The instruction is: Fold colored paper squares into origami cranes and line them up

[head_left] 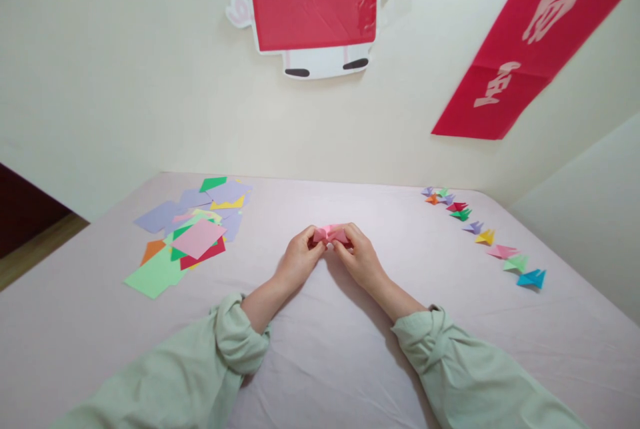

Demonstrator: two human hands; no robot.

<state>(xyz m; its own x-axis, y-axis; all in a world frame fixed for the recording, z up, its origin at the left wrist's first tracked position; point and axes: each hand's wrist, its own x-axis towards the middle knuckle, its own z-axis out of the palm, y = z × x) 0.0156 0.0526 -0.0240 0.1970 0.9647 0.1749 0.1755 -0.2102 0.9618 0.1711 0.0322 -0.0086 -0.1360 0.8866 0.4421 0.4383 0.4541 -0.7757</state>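
Note:
Both hands meet at the middle of a pale pink cloth-covered surface (320, 362). My left hand (299, 259) and my right hand (361, 257) each pinch one side of a small folded pink paper (330, 234), with the fingers curled tight on it. The paper rests just above the cloth between the fingertips. Both forearms wear rolled-up pale green sleeves.
A loose pile of coloured paper squares (193, 232) lies at the left, with a pink sheet on top. A curved row of several small folded paper figures (487, 235) runs along the right. A cream wall with red hangings (525, 49) stands behind.

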